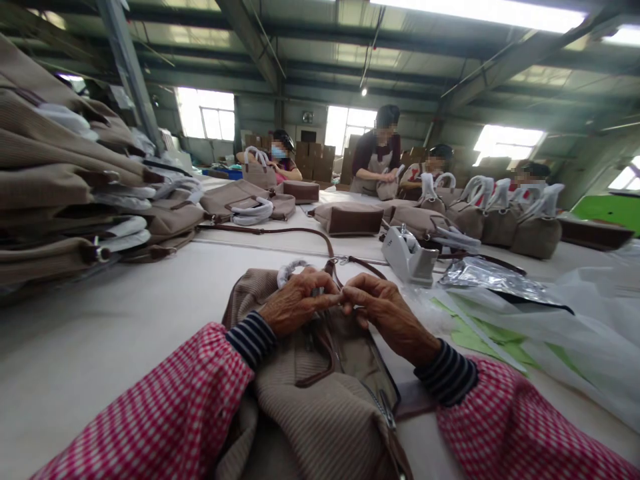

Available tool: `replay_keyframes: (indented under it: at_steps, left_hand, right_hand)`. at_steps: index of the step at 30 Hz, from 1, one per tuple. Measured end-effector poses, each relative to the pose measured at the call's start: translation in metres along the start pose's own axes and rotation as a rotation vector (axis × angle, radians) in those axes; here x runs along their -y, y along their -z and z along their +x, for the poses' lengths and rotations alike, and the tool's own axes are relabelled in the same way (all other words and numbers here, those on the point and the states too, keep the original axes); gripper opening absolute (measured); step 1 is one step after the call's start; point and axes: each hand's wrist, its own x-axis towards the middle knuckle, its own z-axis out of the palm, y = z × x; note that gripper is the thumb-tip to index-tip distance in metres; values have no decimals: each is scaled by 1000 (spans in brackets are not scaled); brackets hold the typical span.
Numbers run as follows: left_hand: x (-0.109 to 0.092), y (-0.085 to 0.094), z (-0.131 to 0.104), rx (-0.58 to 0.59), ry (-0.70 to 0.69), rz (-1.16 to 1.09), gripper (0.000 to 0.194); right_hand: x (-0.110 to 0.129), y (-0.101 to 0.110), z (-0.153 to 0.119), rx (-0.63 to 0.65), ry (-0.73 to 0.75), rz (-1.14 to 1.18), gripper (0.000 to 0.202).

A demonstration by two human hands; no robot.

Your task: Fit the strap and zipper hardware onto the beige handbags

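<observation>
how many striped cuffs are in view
2: one striped cuff at the wrist of the left hand, another at the wrist of the right hand; both hands are over a bag.

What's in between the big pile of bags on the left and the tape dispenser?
In the head view, a long brown strap curves over the white table, then another strap end near the dispenser. More bags lie behind them.

Both forearms (165, 400) angle inward, the left grip (303, 300) and right grip (387, 313) pinched, tips close together.
</observation>
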Motion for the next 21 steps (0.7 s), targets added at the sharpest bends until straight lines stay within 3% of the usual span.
replay_keyframes:
  at_steps: [6, 21]
  left_hand:
    - [-2, 0, -1, 62, 10, -51, 25]
    - [-4, 0, -2, 57, 11, -35, 26]
  right_hand:
    - [1, 1, 0, -25, -21, 34, 33]
    - [0, -2, -3, 9, -61, -47, 32]
